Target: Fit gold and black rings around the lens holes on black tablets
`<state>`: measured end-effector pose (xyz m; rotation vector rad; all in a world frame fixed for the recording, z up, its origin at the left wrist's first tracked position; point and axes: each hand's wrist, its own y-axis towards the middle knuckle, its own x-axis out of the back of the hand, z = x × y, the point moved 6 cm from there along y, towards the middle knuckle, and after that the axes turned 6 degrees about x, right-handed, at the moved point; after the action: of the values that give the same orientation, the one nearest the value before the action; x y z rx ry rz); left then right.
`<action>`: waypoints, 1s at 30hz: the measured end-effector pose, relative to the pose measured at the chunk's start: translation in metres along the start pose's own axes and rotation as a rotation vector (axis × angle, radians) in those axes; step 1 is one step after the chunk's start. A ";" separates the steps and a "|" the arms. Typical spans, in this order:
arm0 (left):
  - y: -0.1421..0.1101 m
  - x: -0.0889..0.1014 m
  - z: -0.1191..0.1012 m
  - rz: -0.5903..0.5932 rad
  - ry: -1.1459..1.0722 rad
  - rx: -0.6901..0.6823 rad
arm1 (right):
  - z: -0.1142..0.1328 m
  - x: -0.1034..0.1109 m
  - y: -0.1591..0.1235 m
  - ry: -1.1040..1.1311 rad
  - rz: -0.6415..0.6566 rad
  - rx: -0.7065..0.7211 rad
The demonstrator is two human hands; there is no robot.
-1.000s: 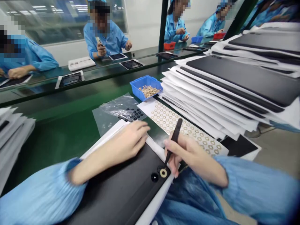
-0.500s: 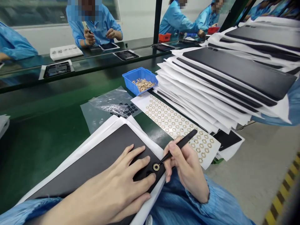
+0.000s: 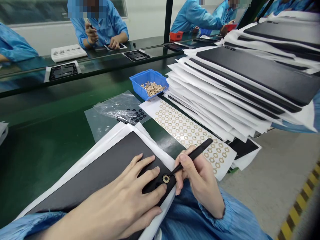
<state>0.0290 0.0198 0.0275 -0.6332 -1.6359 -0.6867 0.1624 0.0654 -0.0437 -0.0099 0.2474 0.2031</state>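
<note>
While our left hand (image 3: 120, 196) lies spread open on a black panel (image 3: 105, 166), holding nothing, our right hand (image 3: 200, 176) pinches black tweezers (image 3: 192, 158) between thumb and fingers. Their tips meet a tan ring (image 3: 166, 179) near the panel's edge; whether they grip it, we cannot tell. A sheet of matching rings (image 3: 185, 130) lies just beyond.

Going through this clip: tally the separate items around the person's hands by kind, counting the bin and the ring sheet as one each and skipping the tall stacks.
Black tweezers: 1
Ring on the panel: 1
Black panel: 1
Sheet of rings: 1
Blue plastic bin: 1
Clear plastic bag: 1
Total: 6
</note>
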 end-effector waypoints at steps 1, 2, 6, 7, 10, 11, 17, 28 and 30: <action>0.000 0.000 0.000 0.000 -0.001 -0.001 | 0.001 0.000 0.000 -0.011 0.003 0.003; 0.000 0.001 -0.001 0.001 -0.004 -0.001 | 0.001 0.000 0.000 -0.024 0.004 0.006; -0.001 0.001 -0.001 0.005 -0.021 0.011 | 0.006 0.002 -0.002 -0.120 0.004 0.061; -0.001 0.000 0.000 0.005 -0.023 0.012 | 0.009 0.002 -0.002 -0.150 0.012 0.092; -0.002 -0.002 0.000 0.016 -0.026 0.014 | 0.018 0.000 -0.006 -0.264 0.063 0.229; -0.002 -0.002 0.000 0.019 -0.026 0.018 | 0.022 0.000 -0.007 -0.310 0.072 0.286; -0.001 -0.005 -0.001 0.033 0.001 0.082 | 0.029 0.000 -0.013 -0.331 0.044 0.493; 0.000 -0.007 -0.006 -0.050 0.079 0.105 | 0.033 -0.002 -0.016 -0.414 0.072 0.551; 0.000 -0.005 -0.004 -0.042 0.043 0.097 | 0.033 -0.003 -0.015 -0.426 0.058 0.576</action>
<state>0.0322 0.0165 0.0230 -0.5127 -1.6362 -0.6431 0.1708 0.0512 -0.0113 0.6065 -0.1263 0.1814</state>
